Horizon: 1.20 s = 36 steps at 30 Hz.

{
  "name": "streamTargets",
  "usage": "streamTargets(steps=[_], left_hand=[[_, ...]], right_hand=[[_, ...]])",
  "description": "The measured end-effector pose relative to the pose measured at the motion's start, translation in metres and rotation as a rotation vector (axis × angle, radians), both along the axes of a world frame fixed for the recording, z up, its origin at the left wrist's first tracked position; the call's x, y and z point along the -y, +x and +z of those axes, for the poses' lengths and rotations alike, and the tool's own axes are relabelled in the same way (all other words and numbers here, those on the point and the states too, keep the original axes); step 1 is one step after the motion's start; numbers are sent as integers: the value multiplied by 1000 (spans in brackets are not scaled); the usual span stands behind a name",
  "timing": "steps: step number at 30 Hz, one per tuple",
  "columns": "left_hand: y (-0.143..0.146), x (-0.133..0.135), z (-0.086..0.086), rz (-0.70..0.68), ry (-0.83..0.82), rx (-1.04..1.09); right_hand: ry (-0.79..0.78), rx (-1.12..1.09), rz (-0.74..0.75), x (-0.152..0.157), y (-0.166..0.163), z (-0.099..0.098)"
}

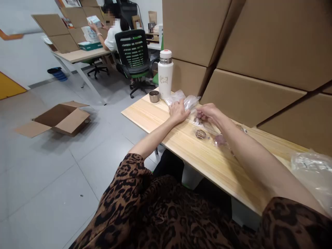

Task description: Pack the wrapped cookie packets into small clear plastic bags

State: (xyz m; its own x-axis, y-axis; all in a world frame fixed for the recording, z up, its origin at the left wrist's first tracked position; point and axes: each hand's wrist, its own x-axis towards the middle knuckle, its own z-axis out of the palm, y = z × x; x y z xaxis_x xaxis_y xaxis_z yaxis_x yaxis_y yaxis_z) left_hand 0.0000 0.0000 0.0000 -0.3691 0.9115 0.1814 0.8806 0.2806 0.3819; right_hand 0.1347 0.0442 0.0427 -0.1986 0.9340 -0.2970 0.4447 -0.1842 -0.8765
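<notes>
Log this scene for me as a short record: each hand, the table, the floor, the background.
Left hand: resting on clear plastic bags
Right hand: at small clear packets; exact grip unclear
Packet contents: brown and purplish, too small to identify
Table: light wood; white bottle with metal cup beside it; clear plastic at the right end
Behind table: stacked cardboard boxes
Floor: open cardboard box
Background: person in white top holding a white pack; black chair

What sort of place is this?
Probably an office or workroom used for packing: cardboard boxes stacked on a wooden table, a swivel chair, an open carton on the floor.
</notes>
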Motion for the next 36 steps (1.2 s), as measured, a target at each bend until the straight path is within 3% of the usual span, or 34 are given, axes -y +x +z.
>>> streamTargets(steps=[5, 9, 12, 15, 18, 24, 26, 29, 32, 34, 36], left_hand=[[-8, 2, 2, -12, 125, 322], [3, 7, 10, -10, 298, 939], [25, 17, 18, -27, 285, 1398], [51, 31, 26, -113, 179, 1556], [77, 43, 32, -199, 65, 1532], [117, 42, 33, -358, -56, 1341], [127, 42, 30, -335, -7, 1245], [141, 52, 23, -328, 195, 973], [155, 72, 15, -622, 352, 593], [164, 85, 11, -901, 341, 345], [175, 93, 8, -1091, 290, 133]], right_hand=[[92, 4, 32, 8, -10, 6], [293, -17, 25, 24, 19, 27], [605, 54, 42, 33, 61, 51], [1023, 422, -22, 37, 104, 78], [1248, 784, -106, 39, 137, 98], [1230, 911, -71, 44, 166, 112], [1169, 912, -83, 43, 171, 114], [1102, 892, -132, 40, 175, 124], [1089, 815, -249, 36, 178, 145], [1094, 746, -361, 33, 183, 163], [1123, 651, -438, 29, 195, 179]])
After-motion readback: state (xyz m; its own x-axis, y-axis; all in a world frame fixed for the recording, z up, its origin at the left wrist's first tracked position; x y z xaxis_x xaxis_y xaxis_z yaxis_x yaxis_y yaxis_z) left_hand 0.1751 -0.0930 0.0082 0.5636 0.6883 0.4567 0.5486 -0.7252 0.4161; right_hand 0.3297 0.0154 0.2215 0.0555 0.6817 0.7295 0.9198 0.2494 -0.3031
